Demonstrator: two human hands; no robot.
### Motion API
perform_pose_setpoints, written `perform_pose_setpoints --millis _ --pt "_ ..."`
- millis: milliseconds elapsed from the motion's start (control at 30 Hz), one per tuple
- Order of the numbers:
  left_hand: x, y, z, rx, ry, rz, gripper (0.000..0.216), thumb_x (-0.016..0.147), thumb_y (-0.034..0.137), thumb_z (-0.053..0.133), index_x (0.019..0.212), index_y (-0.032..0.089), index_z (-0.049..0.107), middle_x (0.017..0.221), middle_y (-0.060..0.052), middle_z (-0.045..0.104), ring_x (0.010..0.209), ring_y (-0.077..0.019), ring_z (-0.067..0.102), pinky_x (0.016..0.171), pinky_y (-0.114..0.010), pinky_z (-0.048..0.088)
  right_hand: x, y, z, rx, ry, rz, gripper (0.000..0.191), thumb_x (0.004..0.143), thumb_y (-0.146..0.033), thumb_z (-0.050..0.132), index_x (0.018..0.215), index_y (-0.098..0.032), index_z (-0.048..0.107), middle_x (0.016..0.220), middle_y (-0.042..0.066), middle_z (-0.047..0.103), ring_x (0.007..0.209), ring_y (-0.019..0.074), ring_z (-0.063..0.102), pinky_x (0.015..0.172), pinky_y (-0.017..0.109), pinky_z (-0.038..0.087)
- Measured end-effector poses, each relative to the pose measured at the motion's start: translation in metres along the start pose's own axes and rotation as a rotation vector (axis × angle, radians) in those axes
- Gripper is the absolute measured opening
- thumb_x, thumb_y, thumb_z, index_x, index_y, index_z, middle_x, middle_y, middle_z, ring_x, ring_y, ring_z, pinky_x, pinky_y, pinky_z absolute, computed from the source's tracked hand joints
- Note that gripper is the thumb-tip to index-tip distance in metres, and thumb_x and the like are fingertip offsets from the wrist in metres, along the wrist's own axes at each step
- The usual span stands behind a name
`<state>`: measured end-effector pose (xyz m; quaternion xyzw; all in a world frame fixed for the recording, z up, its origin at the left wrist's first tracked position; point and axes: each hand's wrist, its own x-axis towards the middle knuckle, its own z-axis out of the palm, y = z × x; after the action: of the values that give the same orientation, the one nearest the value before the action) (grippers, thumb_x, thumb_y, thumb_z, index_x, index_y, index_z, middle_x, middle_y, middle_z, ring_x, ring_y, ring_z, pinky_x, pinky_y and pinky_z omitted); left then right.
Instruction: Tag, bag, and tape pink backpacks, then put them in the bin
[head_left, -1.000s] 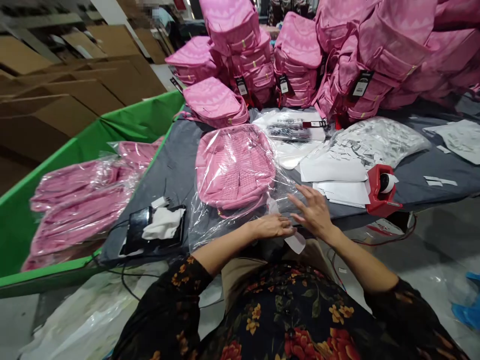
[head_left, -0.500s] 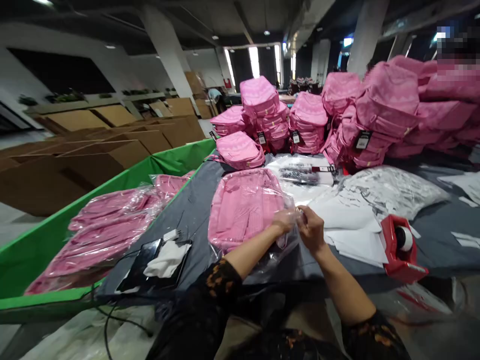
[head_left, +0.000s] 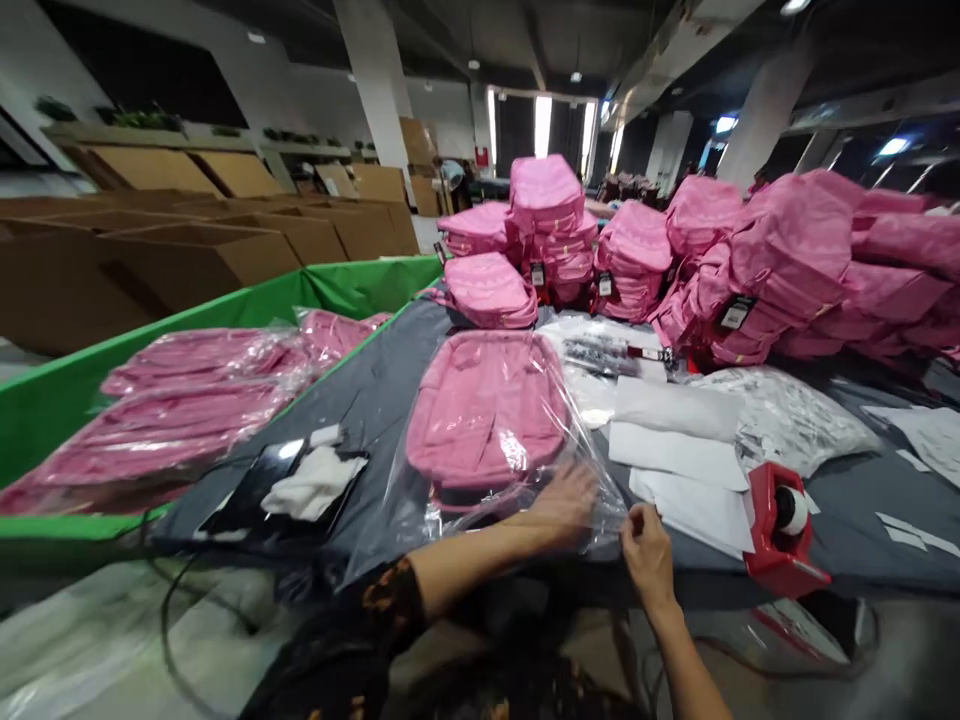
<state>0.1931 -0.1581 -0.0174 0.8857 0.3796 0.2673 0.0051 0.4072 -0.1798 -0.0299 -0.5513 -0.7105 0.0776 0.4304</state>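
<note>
A pink backpack [head_left: 487,410] lies flat on the dark-covered table inside a clear plastic bag [head_left: 390,530], whose loose end spreads toward me. My left hand [head_left: 564,508] rests over the bag's lower right part with its fingers stretched out, slightly blurred. Whether it is under or on top of the film I cannot tell. At the bag's right corner my right hand [head_left: 648,558] pinches the film edge between thumb and fingers.
Stacked pink backpacks [head_left: 547,220] line the table's far side. To the right are white sheets [head_left: 679,450], a red tape dispenser [head_left: 780,535] and a plastic sack [head_left: 795,415]. A green-lined bin [head_left: 247,305] holds bagged backpacks at left, near a tablet [head_left: 259,490] and white cloth [head_left: 311,485].
The bag's loose end, bunched between both hands before, is now spread out flat. My left hand has opened and moved down; my right hand has moved down and right.
</note>
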Motion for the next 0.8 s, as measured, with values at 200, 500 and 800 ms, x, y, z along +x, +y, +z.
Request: perform_pose_setpoints --millis 200,500,800 --pt "-0.167 0.057 -0.035 0.077 0.291 -0.169 0.04 0.097 0.027 0.063 0.136 0.038 0.06 0.132 -0.005 0.07 0.138 -0.0246 0.055 0.125 -0.05 0.032 -0.027 -0.011 0.0 0.003 -0.081 0.221 0.021 0.087 -0.044 0.05 0.092 -0.024 0.051 0.072 0.002 0.062 0.057 0.019 0.056 0.061 0.031 0.042" --pt "-0.251 -0.007 -0.108 0.193 0.97 -1.17 0.035 0.095 0.057 0.062 0.09 0.023 0.058 0.099 -0.006 0.062 0.12 -0.0326 0.054 0.105 -0.055 0.038 -0.002 -0.019 -0.011 -0.104 0.007 0.301 0.027 0.087 -0.051 0.048 0.09 -0.024 0.051 0.075 0.005 0.065 0.063 0.0197 0.06 0.066 0.03 0.042" --pt "-0.299 0.029 -0.072 -0.153 0.876 -1.483 0.029 0.073 0.047 0.065 0.076 0.024 0.048 0.069 0.002 0.055 0.069 -0.0192 0.056 0.079 -0.039 0.05 -0.052 -0.012 -0.049 -0.065 -0.142 0.291 0.02 0.082 -0.045 0.049 0.083 -0.026 0.046 0.06 -0.003 0.057 0.053 0.0156 0.058 0.06 0.026 0.045"
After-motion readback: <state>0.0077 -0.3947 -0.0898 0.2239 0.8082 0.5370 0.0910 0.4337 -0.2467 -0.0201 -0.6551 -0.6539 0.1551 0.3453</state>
